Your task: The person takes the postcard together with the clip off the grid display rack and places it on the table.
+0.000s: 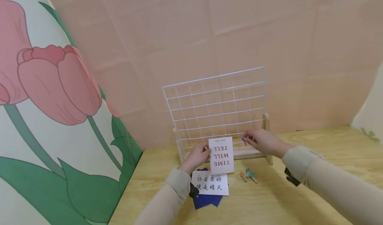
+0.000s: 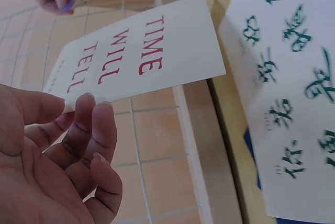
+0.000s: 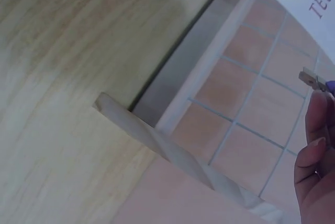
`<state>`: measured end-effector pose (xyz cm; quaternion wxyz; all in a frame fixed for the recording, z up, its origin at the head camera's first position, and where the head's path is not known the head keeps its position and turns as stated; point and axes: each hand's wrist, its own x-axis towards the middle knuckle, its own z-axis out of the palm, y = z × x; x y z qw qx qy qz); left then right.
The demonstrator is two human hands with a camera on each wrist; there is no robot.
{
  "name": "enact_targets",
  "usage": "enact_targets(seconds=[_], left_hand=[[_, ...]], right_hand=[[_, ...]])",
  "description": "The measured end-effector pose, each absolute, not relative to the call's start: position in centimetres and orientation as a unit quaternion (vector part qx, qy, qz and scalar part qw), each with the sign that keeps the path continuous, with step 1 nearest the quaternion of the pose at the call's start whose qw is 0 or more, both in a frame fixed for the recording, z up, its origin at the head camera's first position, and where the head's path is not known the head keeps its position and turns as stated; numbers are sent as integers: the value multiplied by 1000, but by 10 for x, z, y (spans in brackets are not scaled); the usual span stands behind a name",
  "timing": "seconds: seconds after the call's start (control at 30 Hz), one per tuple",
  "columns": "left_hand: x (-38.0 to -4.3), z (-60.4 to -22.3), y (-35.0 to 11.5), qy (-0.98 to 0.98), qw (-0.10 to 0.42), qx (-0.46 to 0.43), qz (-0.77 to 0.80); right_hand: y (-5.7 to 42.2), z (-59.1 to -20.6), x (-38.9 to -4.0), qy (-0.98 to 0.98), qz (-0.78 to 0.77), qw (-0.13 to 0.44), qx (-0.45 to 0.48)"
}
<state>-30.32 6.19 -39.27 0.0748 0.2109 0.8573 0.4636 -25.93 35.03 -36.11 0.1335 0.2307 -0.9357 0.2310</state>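
A white card with red capital letters (image 1: 221,155) is pinched at its edge by the left hand (image 1: 198,156), between thumb and fingers, in front of the wire grid (image 1: 218,102). In the head view its lettering appears upside down. The right hand (image 1: 264,141) pinches a small wooden clothespin (image 3: 312,78) with a purple decoration, near the grid's lower right part. Below the left hand, a white card with dark Chinese characters (image 1: 210,183) lies over dark blue paper (image 1: 206,201) on the table.
Two small decorated clothespins, one orange (image 1: 242,175) and one teal (image 1: 250,175), lie on the wooden table (image 1: 299,191). The grid stands in a wooden base (image 1: 267,136) before a pink cloth backdrop (image 1: 239,28). A tulip-painted wall (image 1: 54,85) rises at left.
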Motion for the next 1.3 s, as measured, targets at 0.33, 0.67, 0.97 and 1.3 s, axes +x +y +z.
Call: enact_targets(seconds=[0.33,0.67,0.97,1.3], left_hand=[[-296,-399,48,857,89,210,462],[-292,-408,40,844,114,200,484],[-289,-419,35,847,139,196,475],[-285,-430,29,842,164,186,478]], right_hand=[[348,-378,-261,-934,233,105,250],[346,-389,-257,-938,239,55,244],[348,-403,-257,-939,229,52,251],[345,-418,-256,-932,230,51,274]])
